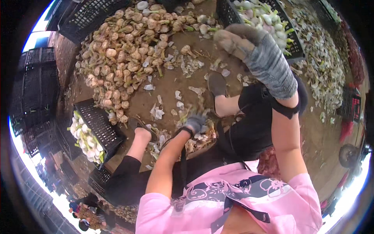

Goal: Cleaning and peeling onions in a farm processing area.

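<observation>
My right hand (238, 41), in a stained glove under a long grey knitted sleeve, is raised at the near edge of a black plastic crate of peeled garlic bulbs (270, 22); whether it holds a bulb is hidden. My left hand (195, 122), in a blue-grey glove and blurred, is low between my legs over loose garlic skins (201, 143). Something greenish and blurred shows beside its fingers, too unclear to name. Beyond both hands spreads a large heap of unpeeled garlic bulbs (125, 55) on the ground.
A tilted black crate (99, 122) with white garlic bulbs (87, 140) stands at the left. Stacked black crates (39, 84) rise behind it. Garlic peelings (324, 64) cover the ground at the right, near a small wheel (348, 155). Several people are at the far lower left.
</observation>
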Demonstrator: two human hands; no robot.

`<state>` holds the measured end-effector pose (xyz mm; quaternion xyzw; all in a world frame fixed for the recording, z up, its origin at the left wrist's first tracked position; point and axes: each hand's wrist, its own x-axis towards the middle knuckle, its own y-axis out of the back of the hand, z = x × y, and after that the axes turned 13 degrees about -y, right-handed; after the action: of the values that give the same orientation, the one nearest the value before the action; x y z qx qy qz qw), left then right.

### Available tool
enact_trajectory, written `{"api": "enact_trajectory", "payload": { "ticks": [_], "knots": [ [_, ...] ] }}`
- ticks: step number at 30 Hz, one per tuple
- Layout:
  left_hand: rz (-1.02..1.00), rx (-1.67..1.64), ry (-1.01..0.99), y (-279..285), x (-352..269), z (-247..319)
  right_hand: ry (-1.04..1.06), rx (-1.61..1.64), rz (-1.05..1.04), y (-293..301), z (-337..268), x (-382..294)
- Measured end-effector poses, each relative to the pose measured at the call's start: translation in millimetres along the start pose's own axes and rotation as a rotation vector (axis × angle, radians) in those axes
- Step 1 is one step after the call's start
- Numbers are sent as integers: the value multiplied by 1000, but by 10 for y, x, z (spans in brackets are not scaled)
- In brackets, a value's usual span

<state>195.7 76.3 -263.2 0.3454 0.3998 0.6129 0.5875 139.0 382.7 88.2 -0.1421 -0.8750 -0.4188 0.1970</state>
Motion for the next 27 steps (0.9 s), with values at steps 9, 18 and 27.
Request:
{"api": "enact_trajectory", "payload": {
  "ticks": [9, 18, 27],
  "knots": [
    [-1167, -558, 318, 69, -1421, -68, -922, 561, -386, 306, -409, 274],
    [-133, -187, 483, 3017, -431, 427, -319, 658, 56, 1403, -3, -490],
    [385, -42, 691, 4693, -807, 1840, -622, 729, 68, 1011, 965, -1653]
  ]
}}
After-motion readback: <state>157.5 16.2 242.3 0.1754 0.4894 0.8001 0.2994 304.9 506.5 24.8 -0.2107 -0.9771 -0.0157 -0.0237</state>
